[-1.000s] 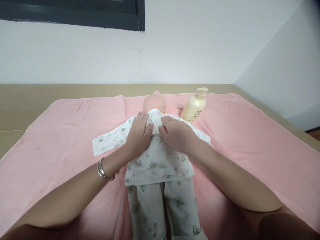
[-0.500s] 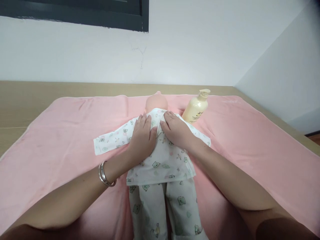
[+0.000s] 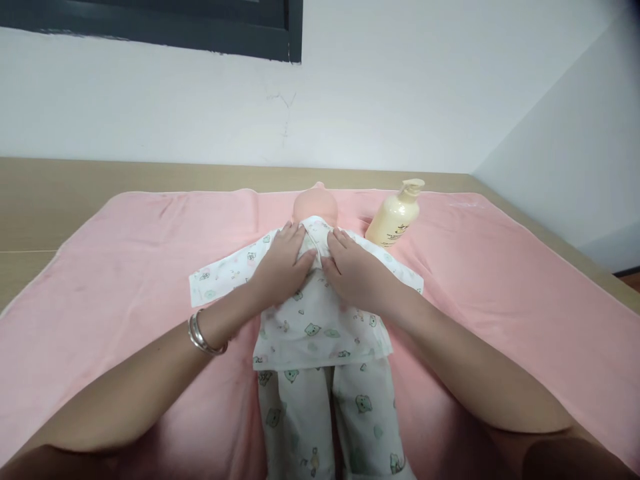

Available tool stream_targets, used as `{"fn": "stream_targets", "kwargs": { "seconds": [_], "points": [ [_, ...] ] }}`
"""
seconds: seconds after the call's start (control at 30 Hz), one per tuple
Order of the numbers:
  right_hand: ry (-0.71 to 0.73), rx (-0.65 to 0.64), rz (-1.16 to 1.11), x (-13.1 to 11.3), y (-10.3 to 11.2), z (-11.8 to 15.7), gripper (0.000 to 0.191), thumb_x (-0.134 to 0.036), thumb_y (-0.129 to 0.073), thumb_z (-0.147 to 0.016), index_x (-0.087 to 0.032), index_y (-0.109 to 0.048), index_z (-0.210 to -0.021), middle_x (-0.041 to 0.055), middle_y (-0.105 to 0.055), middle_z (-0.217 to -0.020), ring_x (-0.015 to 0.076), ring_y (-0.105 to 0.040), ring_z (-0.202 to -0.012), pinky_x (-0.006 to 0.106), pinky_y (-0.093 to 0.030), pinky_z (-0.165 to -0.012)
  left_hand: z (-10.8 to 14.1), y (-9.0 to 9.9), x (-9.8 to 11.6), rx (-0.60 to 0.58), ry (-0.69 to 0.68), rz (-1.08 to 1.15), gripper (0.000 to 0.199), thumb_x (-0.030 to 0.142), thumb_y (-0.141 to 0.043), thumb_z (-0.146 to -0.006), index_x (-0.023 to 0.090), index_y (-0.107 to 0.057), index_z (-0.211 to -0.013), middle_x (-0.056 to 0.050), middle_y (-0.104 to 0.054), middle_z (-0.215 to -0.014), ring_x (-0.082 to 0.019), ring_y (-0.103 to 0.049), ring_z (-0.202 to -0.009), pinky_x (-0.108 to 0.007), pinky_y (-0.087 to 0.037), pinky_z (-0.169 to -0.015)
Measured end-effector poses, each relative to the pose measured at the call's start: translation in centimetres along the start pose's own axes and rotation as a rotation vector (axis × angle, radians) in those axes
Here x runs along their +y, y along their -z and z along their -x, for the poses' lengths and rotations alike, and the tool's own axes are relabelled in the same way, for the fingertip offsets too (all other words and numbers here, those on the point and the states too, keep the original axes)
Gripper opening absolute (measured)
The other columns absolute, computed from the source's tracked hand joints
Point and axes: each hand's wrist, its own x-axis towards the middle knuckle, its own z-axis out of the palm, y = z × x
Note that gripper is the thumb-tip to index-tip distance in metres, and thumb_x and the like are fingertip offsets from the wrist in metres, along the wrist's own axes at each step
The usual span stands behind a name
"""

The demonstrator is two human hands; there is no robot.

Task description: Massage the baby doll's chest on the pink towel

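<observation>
A baby doll [image 3: 315,203] lies on its back, dressed in a white long-sleeved top [image 3: 320,337] with small printed animals and leaves. Matching trousers [image 3: 305,420] cover its legs, which point toward me. My left hand [image 3: 285,263] rests flat on the left side of the doll's chest, its thumb out toward the middle. On the other side of the chest lies my right hand [image 3: 357,270], fingers stretched out toward the collar. Both palms press on the top's fabric and neither hand grips anything. The doll's hands are hidden in the sleeves or out of sight.
A cream pump bottle [image 3: 395,217] leans at a tilt beside the doll's head on the right. Under everything spreads a pink blanket [image 3: 500,267] on a wooden surface [image 3: 60,180]. A white wall [image 3: 375,87] with a dark frame [image 3: 225,30] rises behind.
My left hand has shifted slightly up and outward on the doll's chest, its wrist lower and more to the left. My right hand has moved very little. The view has shifted slightly.
</observation>
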Motion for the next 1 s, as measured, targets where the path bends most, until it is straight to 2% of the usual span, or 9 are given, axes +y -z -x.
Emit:
{"fn": "stream_targets", "kwargs": {
  "seconds": [0.07,0.2,0.3,0.4,0.5,0.57,0.7,0.83,1.0],
  "points": [
    [0.006,-0.012,-0.024,0.0,0.3,0.0,0.054,-0.031,-0.028,-0.098,-0.003,-0.041,-0.142,0.0205,-0.037,-0.156,0.0288,-0.024,-0.15,0.047,-0.028,-0.121,-0.3,0.4,0.0,-0.029,0.011,0.0,0.063,0.041,-0.028,-0.097,0.006,-0.034,-0.148,-0.016,-0.029,-0.159,-0.028,-0.02,-0.152,-0.052,-0.021,-0.124],
    [0.017,-0.039,-0.073,1.5,0.8,-1.6,0.053,-0.035,-0.028,-0.1,-0.005,-0.043,-0.14,0.0196,-0.035,-0.156,0.0288,-0.022,-0.15,0.047,-0.025,-0.122,1.3,0.1,1.8,0.037,-0.032,-0.103,0.06,0.033,-0.025,-0.097,-0.002,-0.036,-0.145,-0.023,-0.031,-0.157,-0.032,-0.023,-0.15,-0.054,-0.024,-0.123],
    [0.04,-0.059,-0.09,2.6,0.8,-2.6,0.052,-0.04,-0.027,-0.101,-0.008,-0.05,-0.134,0.0193,-0.039,-0.154,0.0299,-0.028,-0.148,0.049,-0.028,-0.12,2.4,0.1,2.8,0.009,-0.08,-0.152,0.059,0.03,-0.025,-0.098,-0.004,-0.037,-0.145,-0.025,-0.03,-0.157,-0.033,-0.022,-0.15,-0.054,-0.025,-0.123],
    [0.036,-0.003,-0.016,2.0,0.1,-2.0,0.052,-0.035,-0.026,-0.101,-0.004,-0.047,-0.137,0.0226,-0.042,-0.151,0.0314,-0.032,-0.146,0.051,-0.031,-0.118,1.7,0.6,2.2,-0.031,-0.083,-0.127,0.057,0.03,-0.026,-0.098,0.001,-0.038,-0.145,-0.022,-0.031,-0.158,-0.032,-0.023,-0.15,-0.053,-0.027,-0.123],
    [0.038,0.099,0.101,0.4,-0.9,-0.4,0.055,-0.029,-0.027,-0.099,0.004,-0.04,-0.141,0.0274,-0.038,-0.152,0.0343,-0.03,-0.147,0.052,-0.029,-0.119,0.1,1.0,0.7,-0.038,-0.004,-0.074,0.055,0.032,-0.026,-0.098,0.004,-0.041,-0.143,-0.02,-0.032,-0.158,-0.032,-0.024,-0.15,-0.054,-0.029,-0.121],
    [0.055,0.125,0.119,-0.1,-1.0,0.1,0.055,-0.028,-0.027,-0.099,0.004,-0.041,-0.141,0.0274,-0.04,-0.151,0.0345,-0.032,-0.146,0.05,-0.03,-0.119,-0.4,0.8,0.1,-0.021,0.041,-0.051,0.056,0.035,-0.026,-0.098,0.005,-0.041,-0.143,-0.019,-0.032,-0.158,-0.032,-0.023,-0.151,-0.055,-0.029,-0.121],
    [0.017,0.073,0.028,1.1,-0.5,-1.4,0.049,-0.027,-0.027,-0.099,-0.002,-0.05,-0.135,0.0233,-0.047,-0.147,0.0318,-0.037,-0.144,0.046,-0.035,-0.117,1.2,-0.1,1.2,0.064,-0.034,-0.073,0.055,0.032,-0.027,-0.098,0.005,-0.042,-0.142,-0.021,-0.036,-0.155,-0.033,-0.023,-0.15,-0.059,-0.028,-0.121],
    [-0.026,0.105,-0.013,2.4,-0.9,-3.2,0.051,-0.03,-0.028,-0.098,-0.002,-0.051,-0.133,0.022,-0.043,-0.151,0.0343,-0.031,-0.146,0.048,-0.03,-0.119,2.7,-0.3,2.8,0.025,-0.045,-0.125,0.057,0.028,-0.026,-0.096,-0.002,-0.039,-0.144,-0.025,-0.031,-0.156,-0.034,-0.021,-0.151,-0.057,-0.027,-0.121],
    [0.015,0.187,0.098,0.2,-2.1,-0.8,0.058,-0.028,-0.024,-0.099,0.007,-0.037,-0.144,0.0273,-0.042,-0.149,0.0351,-0.034,-0.145,0.052,-0.028,-0.12,0.6,0.4,1.1,-0.013,-0.01,-0.068,0.062,0.032,-0.022,-0.097,-0.004,-0.034,-0.145,-0.025,-0.028,-0.158,-0.032,-0.02,-0.151,-0.054,-0.024,-0.123]
  ]
}}
